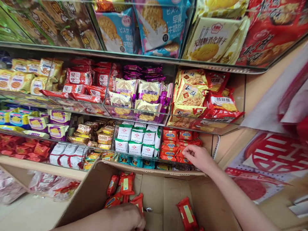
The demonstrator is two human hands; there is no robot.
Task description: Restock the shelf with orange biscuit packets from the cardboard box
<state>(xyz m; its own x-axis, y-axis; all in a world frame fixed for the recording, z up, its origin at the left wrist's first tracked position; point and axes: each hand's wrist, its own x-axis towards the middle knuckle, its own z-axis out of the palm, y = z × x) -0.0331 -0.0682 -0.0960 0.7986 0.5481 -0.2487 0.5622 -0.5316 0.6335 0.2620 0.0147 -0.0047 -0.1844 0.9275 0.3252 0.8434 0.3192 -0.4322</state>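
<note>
My right hand [197,156] reaches into a clear shelf bin and its curled fingers press on the red-orange snack packets [172,143] stacked there. My left hand [130,217] is down inside an open cardboard box [158,192], fingers closed around a red packet [139,202]; what the fingers grip is partly hidden. More loose red packets [121,187] lie on the box floor, and one [187,213] lies apart at the right.
Tiered clear acrylic shelves hold white packets [134,139], purple-and-cream biscuit packs [141,96], yellow packs [190,93] and blue biscuit bags [144,25]. A wooden side panel with a red-and-white poster [271,157] stands at the right. Plastic bags [48,186] lie at lower left.
</note>
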